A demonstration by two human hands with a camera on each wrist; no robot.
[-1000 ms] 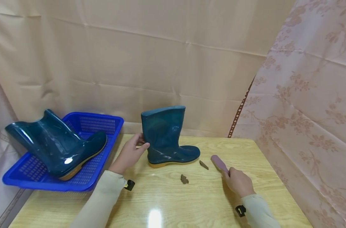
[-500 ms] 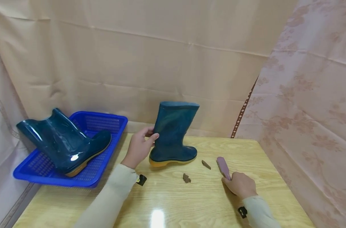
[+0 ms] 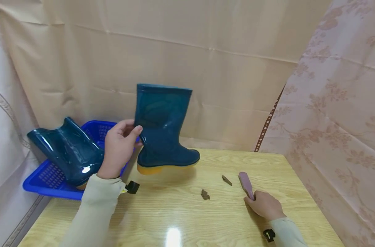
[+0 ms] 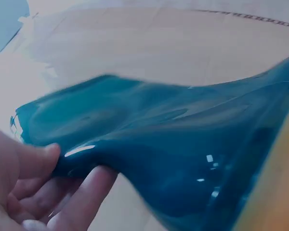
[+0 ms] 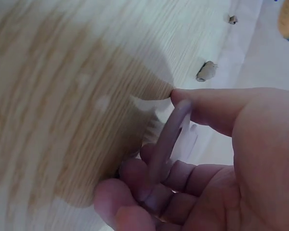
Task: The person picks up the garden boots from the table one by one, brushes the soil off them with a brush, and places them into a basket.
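In the head view my left hand (image 3: pixel 121 145) grips a dark green rubber boot (image 3: pixel 162 127) by the back of its shaft. The boot hangs upright above the table, its yellow sole facing down. In the left wrist view, my thumb and fingers (image 4: pixel 94 192) pinch the shaft of the boot (image 4: pixel 183 130). At the right, my right hand (image 3: pixel 265 206) holds the handle of a mauve brush (image 3: pixel 246 183), low over the wooden table. The right wrist view has its handle (image 5: pixel 168 139) between thumb and curled fingers; the brush head is mostly hidden there.
A second green boot (image 3: pixel 68 152) lies tilted in a blue plastic basket (image 3: pixel 51 196) at the left. A brown clump (image 3: pixel 205 195) and a brown sliver (image 3: pixel 227 180) lie on the wooden table (image 3: pixel 187 219). Beige curtain (image 3: pixel 175 51) hangs behind.
My left hand has lifted the boot off the table, first tilting it, then moving it up and left toward the basket. My right hand and the brush stay nearly in place.
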